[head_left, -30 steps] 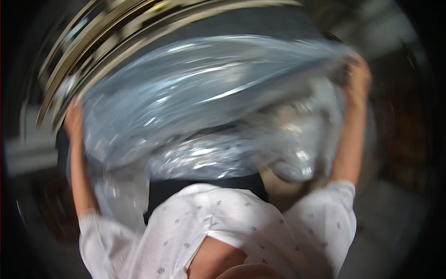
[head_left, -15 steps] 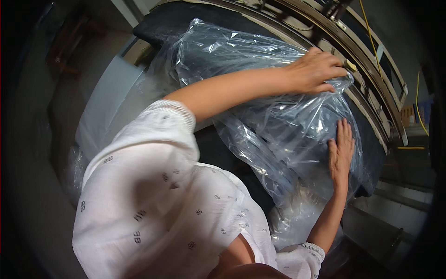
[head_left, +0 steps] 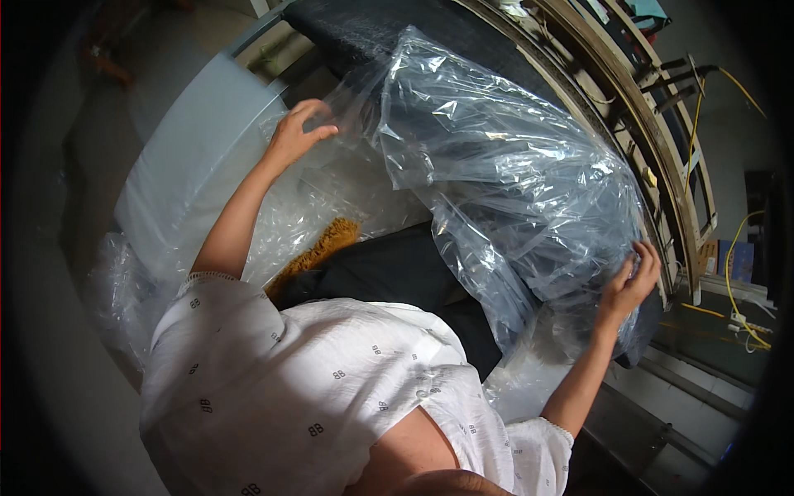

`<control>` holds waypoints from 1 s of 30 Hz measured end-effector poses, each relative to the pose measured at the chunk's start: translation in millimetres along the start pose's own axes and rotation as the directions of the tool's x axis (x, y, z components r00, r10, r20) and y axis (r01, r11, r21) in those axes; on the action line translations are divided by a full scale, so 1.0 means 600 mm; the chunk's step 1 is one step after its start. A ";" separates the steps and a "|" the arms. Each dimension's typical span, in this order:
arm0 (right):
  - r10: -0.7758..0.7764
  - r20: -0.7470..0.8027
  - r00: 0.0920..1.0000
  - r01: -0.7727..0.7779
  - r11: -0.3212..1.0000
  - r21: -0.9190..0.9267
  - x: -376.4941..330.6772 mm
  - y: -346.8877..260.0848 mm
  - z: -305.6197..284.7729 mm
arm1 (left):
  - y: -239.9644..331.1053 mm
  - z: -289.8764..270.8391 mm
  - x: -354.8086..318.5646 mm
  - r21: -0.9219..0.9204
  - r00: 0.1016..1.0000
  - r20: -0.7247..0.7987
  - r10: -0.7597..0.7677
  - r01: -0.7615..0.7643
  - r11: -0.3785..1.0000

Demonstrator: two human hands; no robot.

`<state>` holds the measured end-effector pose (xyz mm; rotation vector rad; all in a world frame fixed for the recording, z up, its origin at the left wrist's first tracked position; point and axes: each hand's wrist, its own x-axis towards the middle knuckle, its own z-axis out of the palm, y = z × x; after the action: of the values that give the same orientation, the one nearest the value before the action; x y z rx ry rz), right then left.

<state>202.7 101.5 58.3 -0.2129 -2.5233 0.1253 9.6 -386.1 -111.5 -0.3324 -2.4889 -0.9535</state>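
A clear plastic sheet (head_left: 513,165), wrinkled and shiny, lies over a dark padded work surface (head_left: 356,29). My left hand (head_left: 299,139) is at the sheet's left end, next to a loose, thin fold of film. Its thumb and fingers curve apart, with a gap between them. My right hand (head_left: 633,285) rests at the sheet's right edge, its fingers bent and spread against the film. Part of the sheet hangs down over the near side toward my dark-clothed lap (head_left: 389,269).
Along the far side runs a curved wooden and metal frame (head_left: 612,99). A pale translucent panel or bin (head_left: 194,149) stands at the left, with more clear plastic (head_left: 124,273) below it. A brown fuzzy piece (head_left: 327,244) lies beside my lap. Yellow cords (head_left: 728,273) hang at the right.
My left hand has left the sheet's far right edge and moved across to its left end. My right hand, flat before, has shifted slightly toward the edge with fingers bent.
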 end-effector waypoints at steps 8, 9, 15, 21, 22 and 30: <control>-0.239 0.740 0.629 0.062 0.964 0.259 -0.094 -0.231 0.115 | 0.110 -0.116 0.049 -0.305 0.995 0.081 -0.054 0.076 0.949; -0.290 0.752 0.592 0.092 0.951 0.294 -0.104 -0.206 0.128 | 0.131 -0.133 0.054 -0.289 0.992 0.115 -0.060 0.091 0.953; 0.184 0.512 0.839 -0.496 0.646 0.580 0.068 -0.071 -0.044 | 0.271 -0.166 0.007 -0.720 0.809 0.584 0.068 0.477 0.504; 0.064 -0.557 0.828 -0.227 0.946 -0.229 0.089 0.178 -0.288 | 0.457 -0.082 -0.043 -0.870 0.608 0.448 0.656 0.466 0.163; 0.198 -0.483 0.853 -0.185 0.980 0.075 0.074 0.129 -0.283 | 0.481 -0.065 -0.054 -0.886 0.576 0.416 0.704 0.432 0.170; 0.202 0.363 0.910 -0.406 0.614 0.677 -0.039 -0.126 -0.128 | 0.578 0.015 -0.116 -0.936 0.446 0.339 0.828 0.070 0.346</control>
<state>256.4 26.3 118.3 -0.3039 -2.4141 1.3851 196.7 -130.3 45.9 -2.1949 -1.8839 -2.0988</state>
